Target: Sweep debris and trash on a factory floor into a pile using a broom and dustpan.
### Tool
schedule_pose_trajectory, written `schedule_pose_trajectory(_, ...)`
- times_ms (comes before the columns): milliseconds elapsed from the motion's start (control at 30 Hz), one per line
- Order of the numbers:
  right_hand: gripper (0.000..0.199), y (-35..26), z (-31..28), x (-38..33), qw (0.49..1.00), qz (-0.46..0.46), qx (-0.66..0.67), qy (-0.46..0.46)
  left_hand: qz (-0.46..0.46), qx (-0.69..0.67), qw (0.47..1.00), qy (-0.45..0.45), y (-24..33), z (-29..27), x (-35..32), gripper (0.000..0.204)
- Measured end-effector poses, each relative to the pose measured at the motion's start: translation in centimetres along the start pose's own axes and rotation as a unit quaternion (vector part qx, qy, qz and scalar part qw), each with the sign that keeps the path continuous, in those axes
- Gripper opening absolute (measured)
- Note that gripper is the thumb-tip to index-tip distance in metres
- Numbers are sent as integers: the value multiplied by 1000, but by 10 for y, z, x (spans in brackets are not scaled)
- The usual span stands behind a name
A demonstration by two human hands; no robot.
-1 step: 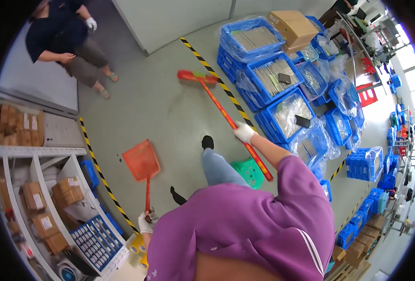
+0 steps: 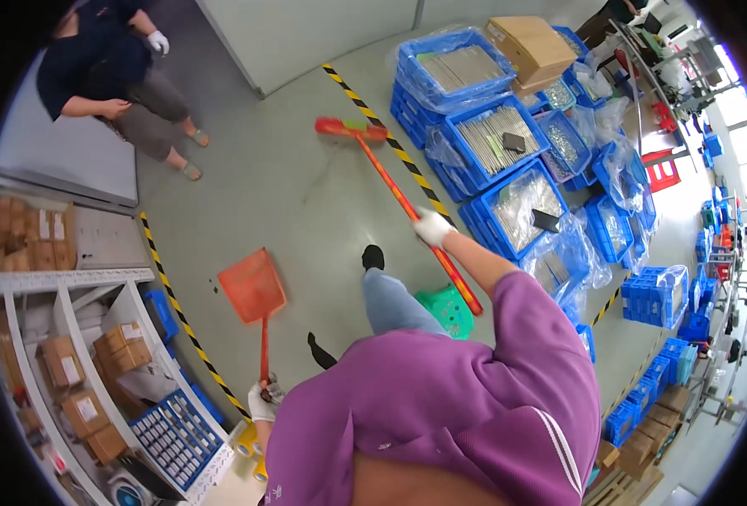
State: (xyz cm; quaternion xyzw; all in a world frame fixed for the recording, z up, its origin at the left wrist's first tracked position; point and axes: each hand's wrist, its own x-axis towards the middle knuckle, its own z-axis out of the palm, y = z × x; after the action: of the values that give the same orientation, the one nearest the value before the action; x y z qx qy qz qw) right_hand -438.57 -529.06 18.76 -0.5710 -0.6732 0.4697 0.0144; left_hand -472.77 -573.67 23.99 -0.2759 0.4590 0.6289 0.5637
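My right hand (image 2: 432, 228), in a white glove, is closed round the red-orange handle of a broom (image 2: 382, 173). The red broom head lies on the grey floor ahead, beside the yellow-and-black floor tape. At lower left my left hand (image 2: 264, 401), also gloved in white, grips the upper end of an orange-red long-handled dustpan (image 2: 253, 285). The dustpan's flat scoop rests on the floor near the left tape line. A green plastic stool or basket (image 2: 449, 310) sits just beyond my leg, partly hidden by the broom handle and my body.
Stacked blue crates (image 2: 496, 139) of metal rods and plastic bags fill the right side, with a cardboard box (image 2: 529, 49) on top. White shelving (image 2: 70, 278) with cartons stands at left. Another person (image 2: 112, 67) stands at upper left, near a grey panel (image 2: 306, 38).
My right hand and the broom have shifted slightly left. The dustpan and my left hand stay nearly in place.
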Motion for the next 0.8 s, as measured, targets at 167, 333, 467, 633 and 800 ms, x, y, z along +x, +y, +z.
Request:
schedule_pose_trajectory(167,31,-53,-14,216,1000,21,-9,10,8,-31,999,-17,49,80,29,28)
schedule_pose_trajectory(333,46,-46,-7,286,987,114,-91,-73,7,-100,994,33,98,168,62,31)
schedule_pose_trajectory(467,45,-10,-14,140,978,185,-45,-88,15,-87,995,39,145,191,109,32)
schedule_pose_trajectory(633,55,-88,-70,3,901,365,95,-213,4,-40,996,82,205,171,196,23)
schedule_pose_trajectory(800,42,-200,-93,31,916,367,28,-161,-37,-2,990,135,262,176,239,13)
